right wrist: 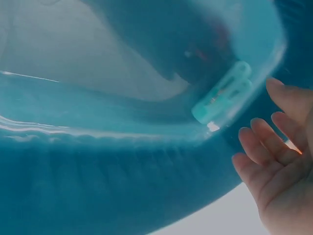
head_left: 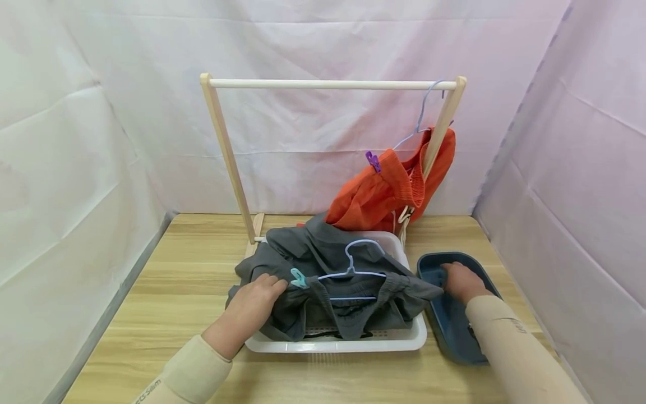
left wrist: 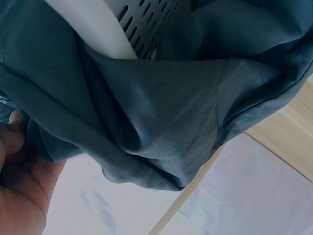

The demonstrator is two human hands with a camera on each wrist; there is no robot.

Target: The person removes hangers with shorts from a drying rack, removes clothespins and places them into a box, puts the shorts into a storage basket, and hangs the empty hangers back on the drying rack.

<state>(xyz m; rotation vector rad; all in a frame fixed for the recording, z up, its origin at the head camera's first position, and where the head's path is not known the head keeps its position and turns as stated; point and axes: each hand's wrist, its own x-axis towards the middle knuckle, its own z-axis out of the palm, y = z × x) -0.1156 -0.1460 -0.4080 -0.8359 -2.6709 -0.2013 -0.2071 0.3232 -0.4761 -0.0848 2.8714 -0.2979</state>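
Note:
A dark grey garment (head_left: 348, 314) with an elastic waistband lies over a white basket (head_left: 333, 348). A light blue hanger (head_left: 351, 274) lies in its waist, and a teal clothespin (head_left: 299, 278) is clipped at the left side. My left hand (head_left: 259, 300) pinches the grey cloth beside that clothespin; in the left wrist view its thumb and fingers (left wrist: 12, 142) are at the fabric edge. My right hand (head_left: 464, 280) reaches into a dark blue tray (head_left: 456, 328). In the right wrist view its fingers are spread, close to another teal clothespin (right wrist: 222, 93) in the tray's corner.
Behind the basket stands a wooden rack with a white bar (head_left: 323, 84). An orange garment (head_left: 388, 185) with a purple clothespin (head_left: 373, 161) hangs from a hanger (head_left: 421, 112) at its right end. White curtains (head_left: 303, 45) enclose the wooden table (head_left: 171, 292) on three sides.

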